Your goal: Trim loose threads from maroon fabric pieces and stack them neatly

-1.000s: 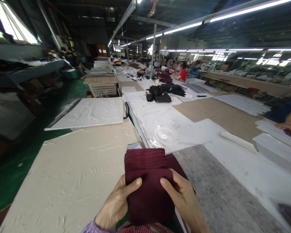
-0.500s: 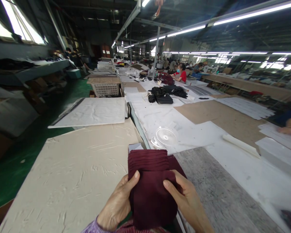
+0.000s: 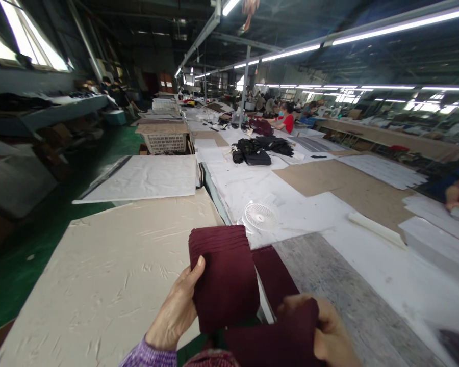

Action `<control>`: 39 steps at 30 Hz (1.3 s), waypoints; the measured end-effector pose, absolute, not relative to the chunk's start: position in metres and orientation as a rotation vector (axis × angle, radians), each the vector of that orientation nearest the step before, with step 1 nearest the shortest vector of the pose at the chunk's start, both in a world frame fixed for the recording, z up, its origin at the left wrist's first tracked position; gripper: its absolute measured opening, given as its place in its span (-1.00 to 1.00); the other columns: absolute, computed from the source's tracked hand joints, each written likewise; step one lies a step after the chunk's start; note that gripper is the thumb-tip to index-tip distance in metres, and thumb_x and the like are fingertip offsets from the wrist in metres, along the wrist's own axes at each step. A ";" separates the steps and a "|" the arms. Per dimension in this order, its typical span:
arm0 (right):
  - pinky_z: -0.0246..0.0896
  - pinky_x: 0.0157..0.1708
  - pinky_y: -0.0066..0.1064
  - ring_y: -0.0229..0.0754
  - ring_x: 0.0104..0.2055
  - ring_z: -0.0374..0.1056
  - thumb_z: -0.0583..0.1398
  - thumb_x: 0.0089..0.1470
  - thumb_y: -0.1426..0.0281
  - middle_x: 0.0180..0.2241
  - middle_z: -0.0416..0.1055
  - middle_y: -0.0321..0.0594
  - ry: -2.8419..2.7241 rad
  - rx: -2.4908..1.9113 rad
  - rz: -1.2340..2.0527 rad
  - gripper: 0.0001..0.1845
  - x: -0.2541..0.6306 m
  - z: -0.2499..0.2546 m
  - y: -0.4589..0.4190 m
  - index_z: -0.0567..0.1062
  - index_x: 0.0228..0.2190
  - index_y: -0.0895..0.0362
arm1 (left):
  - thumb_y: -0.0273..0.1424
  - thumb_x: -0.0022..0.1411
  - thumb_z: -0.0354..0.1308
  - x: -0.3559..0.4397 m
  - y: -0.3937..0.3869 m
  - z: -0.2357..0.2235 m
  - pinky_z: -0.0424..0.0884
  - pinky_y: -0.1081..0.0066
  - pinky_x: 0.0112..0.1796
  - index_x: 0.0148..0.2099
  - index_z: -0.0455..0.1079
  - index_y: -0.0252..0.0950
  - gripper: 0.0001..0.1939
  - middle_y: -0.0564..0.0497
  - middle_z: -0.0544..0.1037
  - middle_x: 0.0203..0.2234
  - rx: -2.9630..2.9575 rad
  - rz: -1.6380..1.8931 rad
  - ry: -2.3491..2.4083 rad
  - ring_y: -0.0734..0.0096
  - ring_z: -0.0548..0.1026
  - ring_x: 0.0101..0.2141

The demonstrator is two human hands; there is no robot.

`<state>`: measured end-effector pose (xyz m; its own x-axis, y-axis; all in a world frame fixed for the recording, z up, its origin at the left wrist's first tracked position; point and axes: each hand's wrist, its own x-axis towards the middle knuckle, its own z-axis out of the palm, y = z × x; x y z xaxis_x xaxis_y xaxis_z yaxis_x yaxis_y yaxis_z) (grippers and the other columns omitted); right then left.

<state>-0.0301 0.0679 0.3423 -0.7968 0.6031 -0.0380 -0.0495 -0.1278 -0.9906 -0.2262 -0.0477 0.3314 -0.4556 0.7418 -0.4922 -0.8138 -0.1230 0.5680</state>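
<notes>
My left hand [image 3: 178, 300] grips a stack of maroon fabric pieces [image 3: 225, 280] by its left side, thumb on top. The layered edges of the stack fan out along its far end. Lower right, my right hand [image 3: 321, 326] is closed on a single maroon fabric piece [image 3: 275, 339], apart from the stack and slightly blurred. Behind it, another maroon fabric piece [image 3: 277, 272] lies at the table's edge beside a grey mottled sheet [image 3: 340, 285].
A white fan [image 3: 260, 215] lies on the white-covered table [image 3: 309, 216]. Beige-covered board [image 3: 130, 255] spans the left. Black fabric bundles [image 3: 258, 150] sit farther back. A co-worker's hand [image 3: 455, 196] shows at far right; a person in red [image 3: 286, 122] works beyond.
My right hand has moved down and right, taking one maroon piece off the stack. The left hand and stack have shifted slightly left, and the stack is now tilted.
</notes>
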 end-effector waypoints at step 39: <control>0.24 -0.29 -0.43 -0.20 -0.28 0.31 0.17 0.12 0.22 -0.36 0.39 -0.25 -2.084 -0.759 1.597 -0.77 -0.080 0.320 0.079 0.46 -0.36 0.13 | -0.46 -0.13 0.43 -0.217 -0.049 0.319 0.50 0.26 -0.16 -0.26 0.58 -0.39 -0.70 -0.16 0.65 -0.35 0.038 1.727 0.954 0.15 0.61 -0.32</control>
<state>-0.0795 0.0788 0.3205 -0.7698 0.6382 -0.0084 0.1742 0.1973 -0.9647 -0.2172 -0.0494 0.3187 -0.3909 0.8182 -0.4215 -0.7925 -0.0663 0.6063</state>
